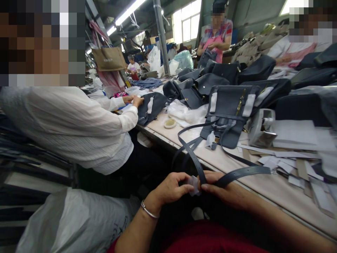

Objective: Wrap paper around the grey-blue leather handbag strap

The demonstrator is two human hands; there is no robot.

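My left hand [172,189], with a bracelet at the wrist, pinches a small piece of thin white wrapping [194,185] at the end of a dark strap. Close beside it, my right hand [223,189] grips the dark navy strap [193,158] between thumb and fingers; part of the strap's end is hidden by the hands. Another strap length [244,173] with punched holes lies over my right wrist. These straps run to a dark backpack [228,102] lying on the table, its zips and buckles partly wrapped in white.
The table edge [158,135] runs just beyond my hands. A round tape roll [170,123], a clear tape dispenser [262,128] and paper strips [289,168] lie on it. Several dark bags [218,84] are piled behind. A co-worker in white [97,130] handles a bag at left.
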